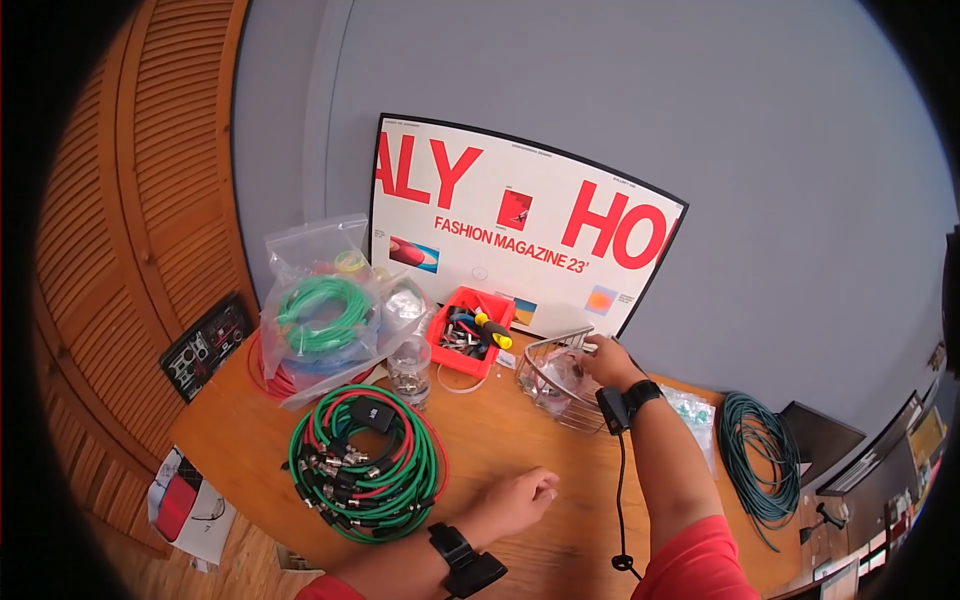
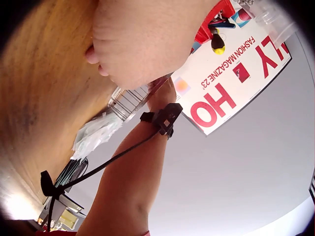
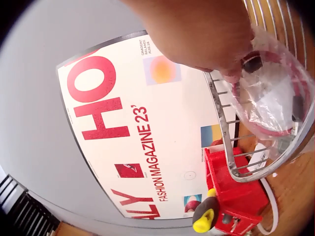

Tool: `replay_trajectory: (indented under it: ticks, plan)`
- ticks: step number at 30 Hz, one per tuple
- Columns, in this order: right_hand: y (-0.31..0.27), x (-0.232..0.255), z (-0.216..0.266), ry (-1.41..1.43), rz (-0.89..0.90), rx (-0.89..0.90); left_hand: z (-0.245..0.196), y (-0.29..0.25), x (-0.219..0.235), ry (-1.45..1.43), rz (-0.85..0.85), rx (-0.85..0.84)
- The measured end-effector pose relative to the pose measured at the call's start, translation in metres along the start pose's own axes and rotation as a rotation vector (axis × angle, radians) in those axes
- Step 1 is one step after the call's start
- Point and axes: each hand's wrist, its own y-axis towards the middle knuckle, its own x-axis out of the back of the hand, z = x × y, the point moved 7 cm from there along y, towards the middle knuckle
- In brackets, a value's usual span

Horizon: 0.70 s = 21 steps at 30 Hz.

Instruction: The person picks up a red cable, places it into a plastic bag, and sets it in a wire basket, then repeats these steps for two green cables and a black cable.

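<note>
My right hand (image 1: 610, 365) grips the back rim of a metal wire basket (image 3: 224, 123), its fingertips over the inside. Within the basket lies a clear plastic bag (image 3: 268, 108) with a red cable coiled in it, close under those fingers. The hand itself covers part of the rim in the right wrist view. My left hand (image 1: 520, 500) is held low over the front of the wooden table (image 1: 480, 430), fingers loosely curled and holding nothing. To its left sits a big coil of green and red cables (image 1: 370, 460) with metal connectors.
A red bin (image 1: 465, 365) of tools and connectors stands left of the basket. Beyond are a clear jar (image 1: 408, 375) and a bag of green cable (image 1: 325, 315). A monitor (image 1: 520, 220) stands behind. Plastic bags (image 1: 690, 415) and a dark cable coil (image 1: 758, 455) lie right.
</note>
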Motion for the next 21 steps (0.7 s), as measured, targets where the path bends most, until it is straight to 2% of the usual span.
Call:
replay_trajectory:
  ticks: [1, 3, 5, 9, 11, 13, 15, 17, 21]
  plan:
    - [0.001, 0.003, -0.001, 0.08, -0.062, -0.077, 0.0, 0.001, 0.0, -0.009, -0.001, -0.008]
    - [-0.004, 0.007, 0.003, 0.065, -0.11, -0.101, 0.001, 0.001, 0.0, 0.004, 0.001, -0.008]
    - [-0.007, 0.007, 0.009, -0.06, -0.027, -0.024, -0.001, 0.001, 0.001, 0.014, 0.003, -0.009]
    - [-0.023, 0.009, 0.022, 0.039, 0.075, 0.1, -0.003, -0.001, -0.001, 0.013, 0.004, -0.002]
    - [-0.033, 0.029, 0.035, 0.104, -0.183, 0.154, 0.003, -0.002, 0.0, 0.018, -0.022, 0.013]
    - [-0.069, 0.049, 0.067, 0.267, -0.343, 0.202, 0.001, 0.0, -0.001, 0.04, 0.013, -0.022]
    - [-0.103, 0.054, 0.08, 0.409, -0.401, 0.248, 0.001, 0.0, -0.001, 0.039, 0.001, -0.021]
    - [-0.15, 0.056, 0.095, 0.472, -0.405, 0.243, 0.0, 0.0, -0.001, 0.031, 0.001, -0.035]
    - [-0.227, 0.02, 0.085, 0.64, -0.083, 0.097, -0.01, -0.005, 0.003, 0.075, -0.012, -0.039]
